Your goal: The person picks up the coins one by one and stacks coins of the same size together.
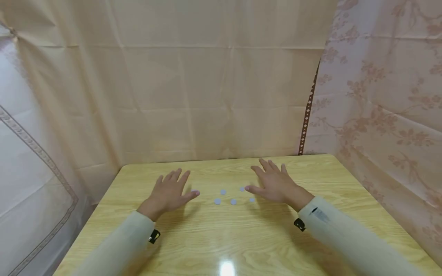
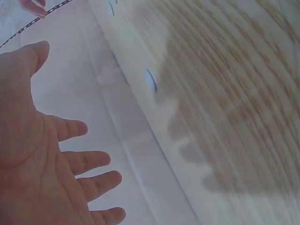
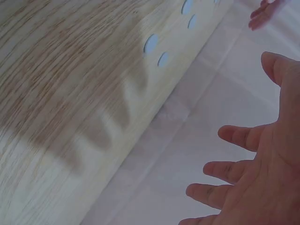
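Note:
Several small, flat, pale blue-white discs lie loosely grouped on the wooden table, between the two hands. In the head view one disc (image 1: 217, 201) is nearest my left hand (image 1: 169, 194), which hovers left of the group with fingers spread. My right hand (image 1: 276, 184) is held over the table on the other side, fingers also spread. Its thumb overlaps the edge of a far disc (image 1: 241, 189), and another disc (image 1: 252, 199) sits just below that thumb. Both palms are bare in the wrist views, with the hands' shadows falling on the wood.
The light wood-grain table (image 1: 207, 237) ends at a back edge against a beige curtain (image 1: 207, 84). A floral curtain (image 1: 390, 115) hangs on the right, and a pale cloth with a patterned band (image 1: 38, 153) on the left. Both sleeves have a black wrist device (image 1: 154, 236) under them.

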{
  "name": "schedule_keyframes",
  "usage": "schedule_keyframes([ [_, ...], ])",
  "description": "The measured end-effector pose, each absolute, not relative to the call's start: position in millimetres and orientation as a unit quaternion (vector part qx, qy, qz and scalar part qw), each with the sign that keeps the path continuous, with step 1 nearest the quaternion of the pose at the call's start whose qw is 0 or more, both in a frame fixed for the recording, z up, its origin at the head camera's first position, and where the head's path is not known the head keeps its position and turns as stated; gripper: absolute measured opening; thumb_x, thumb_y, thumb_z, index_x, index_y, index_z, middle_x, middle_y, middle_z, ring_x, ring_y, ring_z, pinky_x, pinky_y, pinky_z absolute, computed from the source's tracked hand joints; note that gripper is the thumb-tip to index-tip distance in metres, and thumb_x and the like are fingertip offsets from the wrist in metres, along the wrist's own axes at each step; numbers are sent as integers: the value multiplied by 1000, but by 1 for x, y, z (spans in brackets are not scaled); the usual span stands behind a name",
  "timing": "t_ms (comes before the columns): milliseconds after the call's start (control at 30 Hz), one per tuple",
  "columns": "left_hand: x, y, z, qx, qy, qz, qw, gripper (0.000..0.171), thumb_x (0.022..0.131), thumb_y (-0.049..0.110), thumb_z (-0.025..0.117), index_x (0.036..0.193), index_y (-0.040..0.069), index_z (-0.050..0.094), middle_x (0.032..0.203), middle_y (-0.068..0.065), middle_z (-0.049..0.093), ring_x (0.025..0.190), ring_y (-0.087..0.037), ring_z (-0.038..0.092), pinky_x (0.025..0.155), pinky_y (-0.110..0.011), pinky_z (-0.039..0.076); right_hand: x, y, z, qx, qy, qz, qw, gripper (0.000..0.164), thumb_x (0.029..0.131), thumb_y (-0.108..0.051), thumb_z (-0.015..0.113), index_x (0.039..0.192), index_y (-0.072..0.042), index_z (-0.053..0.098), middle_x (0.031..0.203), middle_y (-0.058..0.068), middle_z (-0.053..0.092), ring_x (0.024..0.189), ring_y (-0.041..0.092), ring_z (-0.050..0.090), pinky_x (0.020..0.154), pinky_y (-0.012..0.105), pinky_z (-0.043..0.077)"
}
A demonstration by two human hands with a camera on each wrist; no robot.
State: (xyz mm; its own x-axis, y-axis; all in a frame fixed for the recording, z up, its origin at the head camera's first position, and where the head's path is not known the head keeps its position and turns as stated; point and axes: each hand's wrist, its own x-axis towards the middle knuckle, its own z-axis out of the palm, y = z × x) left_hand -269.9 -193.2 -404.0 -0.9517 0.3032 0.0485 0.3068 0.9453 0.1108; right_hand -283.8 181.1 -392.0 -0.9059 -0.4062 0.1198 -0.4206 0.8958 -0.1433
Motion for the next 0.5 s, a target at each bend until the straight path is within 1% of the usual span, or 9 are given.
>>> schedule_keyframes([
  [233,-272,-183,-410,-166,-983,-72,20,95,96,80,38,164,13,28,169,-20,27,153,-44,31,118,-73,19,-285,167,-395,228,-968,98,45,83,96,-72,54,157,-17,43,167,20,29,152,49,30,113,81,16],
  [500,-273,-170,-417,-177,-980,-91,17,91,97,77,42,162,14,35,168,-18,30,152,-42,32,119,-71,19,-288,154,-405,243,-963,111,42,78,96,-70,54,154,-18,47,167,16,32,150,45,34,114,78,20],
])
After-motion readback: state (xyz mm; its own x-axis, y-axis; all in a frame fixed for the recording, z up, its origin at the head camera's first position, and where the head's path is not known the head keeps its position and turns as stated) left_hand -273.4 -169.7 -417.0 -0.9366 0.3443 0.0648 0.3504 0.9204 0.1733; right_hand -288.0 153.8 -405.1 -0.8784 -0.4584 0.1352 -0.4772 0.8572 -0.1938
